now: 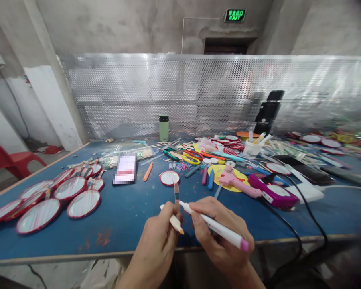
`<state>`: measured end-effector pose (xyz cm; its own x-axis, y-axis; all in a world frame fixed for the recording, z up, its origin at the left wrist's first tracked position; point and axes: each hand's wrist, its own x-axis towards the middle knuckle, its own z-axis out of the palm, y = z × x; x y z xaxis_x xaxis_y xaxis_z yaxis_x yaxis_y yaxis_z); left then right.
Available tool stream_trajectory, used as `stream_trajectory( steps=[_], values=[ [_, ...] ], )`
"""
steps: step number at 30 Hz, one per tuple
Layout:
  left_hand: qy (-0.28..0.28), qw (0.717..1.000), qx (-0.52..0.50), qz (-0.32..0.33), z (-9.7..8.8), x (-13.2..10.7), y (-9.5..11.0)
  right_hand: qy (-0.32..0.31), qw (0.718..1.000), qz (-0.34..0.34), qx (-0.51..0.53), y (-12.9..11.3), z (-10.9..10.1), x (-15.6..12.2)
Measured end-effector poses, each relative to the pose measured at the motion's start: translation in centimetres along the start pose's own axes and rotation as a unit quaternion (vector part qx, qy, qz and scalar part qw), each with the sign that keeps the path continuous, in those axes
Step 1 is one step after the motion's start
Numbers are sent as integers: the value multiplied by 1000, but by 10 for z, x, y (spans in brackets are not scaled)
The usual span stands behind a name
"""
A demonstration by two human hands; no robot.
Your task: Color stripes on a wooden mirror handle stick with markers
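Near the front edge of the table, my left hand is closed around a flat wooden stick with a dark band across it. Tucked in the same hand is a pale, pen-like piece with an orange tip; whether it is a cap or a whole pen I cannot tell. My right hand grips a white marker with a pink end, its tip close to the stick. Just beyond the stick lies a small white disc with a red rim.
Red-rimmed discs overlap on the left, near a phone. A pink glue gun and purple box with cables lie right. Behind are markers, scissors, sticks, a white cup, a green bottle and a perforated metal panel.
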<state>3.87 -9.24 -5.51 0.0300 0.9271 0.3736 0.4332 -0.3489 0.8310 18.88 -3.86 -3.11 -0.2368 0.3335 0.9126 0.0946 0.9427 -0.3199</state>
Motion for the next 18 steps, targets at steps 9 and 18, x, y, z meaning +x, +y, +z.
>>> stream_trajectory(
  steps=[9, 18],
  values=[
    [6, 1000, -4, -7, 2, -1, -3, 0, 1000, -6, -6, 0, 1, 1],
    [1, 1000, -15, -4, 1, 1, 0, -7, 1000, -13, -4, 0, 0, 1]
  ],
)
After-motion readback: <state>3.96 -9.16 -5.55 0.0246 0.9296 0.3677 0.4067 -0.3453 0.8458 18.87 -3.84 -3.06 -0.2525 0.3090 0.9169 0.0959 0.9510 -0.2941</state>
